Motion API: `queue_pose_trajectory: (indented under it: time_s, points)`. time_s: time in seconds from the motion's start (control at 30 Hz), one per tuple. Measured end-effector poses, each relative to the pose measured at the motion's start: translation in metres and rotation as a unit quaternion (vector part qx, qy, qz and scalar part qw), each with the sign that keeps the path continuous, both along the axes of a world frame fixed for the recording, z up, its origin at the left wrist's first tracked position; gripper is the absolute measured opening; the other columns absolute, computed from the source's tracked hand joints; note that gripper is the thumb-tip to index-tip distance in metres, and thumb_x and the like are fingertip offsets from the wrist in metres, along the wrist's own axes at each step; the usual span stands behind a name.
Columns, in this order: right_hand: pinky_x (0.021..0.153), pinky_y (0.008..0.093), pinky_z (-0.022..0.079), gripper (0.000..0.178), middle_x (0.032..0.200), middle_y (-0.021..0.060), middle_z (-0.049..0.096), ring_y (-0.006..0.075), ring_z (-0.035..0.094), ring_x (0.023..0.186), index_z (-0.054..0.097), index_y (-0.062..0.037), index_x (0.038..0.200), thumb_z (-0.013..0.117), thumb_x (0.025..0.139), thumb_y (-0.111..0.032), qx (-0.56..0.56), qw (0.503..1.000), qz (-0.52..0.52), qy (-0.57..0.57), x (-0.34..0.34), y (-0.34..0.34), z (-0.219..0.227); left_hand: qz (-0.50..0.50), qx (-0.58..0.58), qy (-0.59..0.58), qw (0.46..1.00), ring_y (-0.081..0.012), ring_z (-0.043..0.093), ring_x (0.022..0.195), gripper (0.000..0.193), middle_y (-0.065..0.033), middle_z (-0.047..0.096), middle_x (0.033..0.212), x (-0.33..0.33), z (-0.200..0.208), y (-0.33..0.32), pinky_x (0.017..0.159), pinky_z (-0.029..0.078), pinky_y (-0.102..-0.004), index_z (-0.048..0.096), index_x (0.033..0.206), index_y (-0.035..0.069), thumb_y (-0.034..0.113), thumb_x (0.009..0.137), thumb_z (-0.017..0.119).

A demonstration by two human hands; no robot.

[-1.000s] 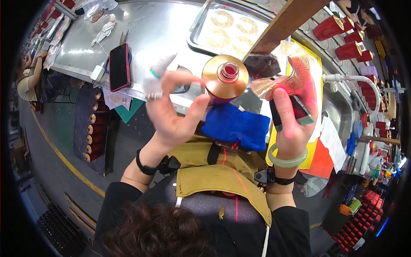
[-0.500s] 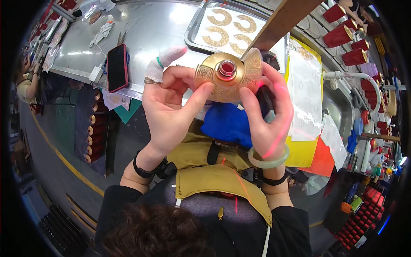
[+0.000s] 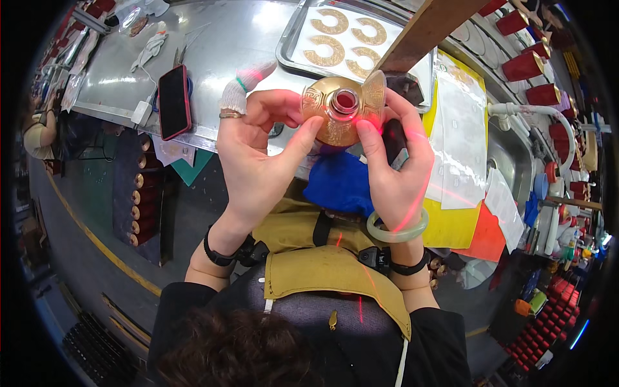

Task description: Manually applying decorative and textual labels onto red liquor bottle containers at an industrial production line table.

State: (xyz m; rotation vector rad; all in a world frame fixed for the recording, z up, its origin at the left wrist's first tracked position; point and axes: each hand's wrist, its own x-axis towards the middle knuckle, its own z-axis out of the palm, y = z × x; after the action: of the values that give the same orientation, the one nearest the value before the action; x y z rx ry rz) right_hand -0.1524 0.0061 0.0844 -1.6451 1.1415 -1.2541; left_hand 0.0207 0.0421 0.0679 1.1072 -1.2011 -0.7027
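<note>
Between my hands stands a bottle [image 3: 345, 101] with a gold shoulder and an open, reddish neck. Around the neck lies a curved, patterned gold piece [image 3: 374, 95]; its right end sticks up off the shoulder. My left hand [image 3: 253, 164] closes on the bottle's left side, thumb on the shoulder, its raised index finger in a white knit sleeve. With its thumb against the gold piece and its fingers behind the raised end, my right hand [image 3: 401, 169] also keeps a dark-handled object [image 3: 394, 143] in the palm. Below the bottle is a blue cloth [image 3: 338, 184].
A metal tray [image 3: 287, 55] with several gold C-shaped pieces lies beyond, crossed by a wooden bar [image 3: 425, 32]. On the metal table [image 3: 219, 42] are a phone [image 3: 174, 103] and a white glove [image 3: 149, 51]. Right are sheets [image 3: 456, 148] and a sink [image 3: 506, 155].
The bottle has tilted and shifted slightly to the right. My right thumb has moved left and inward along the gold piece, whose raised end now leans closer to the neck.
</note>
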Motion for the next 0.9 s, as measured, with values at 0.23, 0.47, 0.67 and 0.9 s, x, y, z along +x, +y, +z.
queue_pose_trajectory:
  time_s: [0.23, 0.47, 0.67, 0.9]
  points:
    - [0.079, 0.0294, 0.05, 0.035, 0.092, 0.0092, 0.063, 0.0161, 0.059, 0.082, 0.063, 0.0044, 0.126, 0.07, 0.092, 0.001, -0.023, 1.0, 0.011, -0.011, 0.0, -0.004, -0.007, -0.004, 0.021, 0.024, 0.999, -0.0126, 0.066, 0.103, 0.07, -0.0077, 0.064, 0.112, 0.001, 0.002, 0.0, 0.089, 0.054, -0.0264, 0.038, 0.149, -0.004, -0.013, 0.089, 0.072]
    - [0.078, 0.0293, 0.05, 0.036, 0.093, 0.0095, 0.064, 0.0163, 0.058, 0.081, 0.064, 0.0033, 0.127, 0.071, 0.092, 0.0, 0.0, 1.0, 0.006, 0.004, 0.001, -0.003, 0.0, 0.007, 0.015, 0.039, 0.999, -0.0135, 0.067, 0.103, 0.062, -0.0085, 0.065, 0.112, 0.0, 0.006, -0.003, 0.089, 0.054, -0.0269, 0.041, 0.147, -0.005, -0.012, 0.091, 0.068]
    - [0.075, 0.0279, 0.05, 0.037, 0.097, 0.0095, 0.066, 0.0152, 0.059, 0.08, 0.064, 0.0037, 0.128, 0.072, 0.092, -0.001, -0.048, 0.999, 0.007, -0.01, 0.004, -0.003, -0.006, 0.017, 0.03, 0.045, 0.998, -0.0126, 0.067, 0.102, 0.065, -0.0084, 0.066, 0.111, -0.003, 0.005, -0.003, 0.088, 0.054, -0.0261, 0.041, 0.147, -0.005, -0.011, 0.09, 0.071]
    - [0.074, 0.0275, 0.05, 0.037, 0.094, 0.008, 0.066, 0.0131, 0.057, 0.079, 0.063, 0.0044, 0.129, 0.071, 0.093, -0.001, -0.021, 1.0, -0.003, -0.017, 0.004, -0.002, -0.005, 0.009, 0.026, 0.041, 0.999, -0.0121, 0.066, 0.101, 0.066, -0.0081, 0.066, 0.111, -0.003, 0.004, -0.003, 0.088, 0.054, -0.0257, 0.042, 0.147, -0.005, -0.011, 0.089, 0.073]
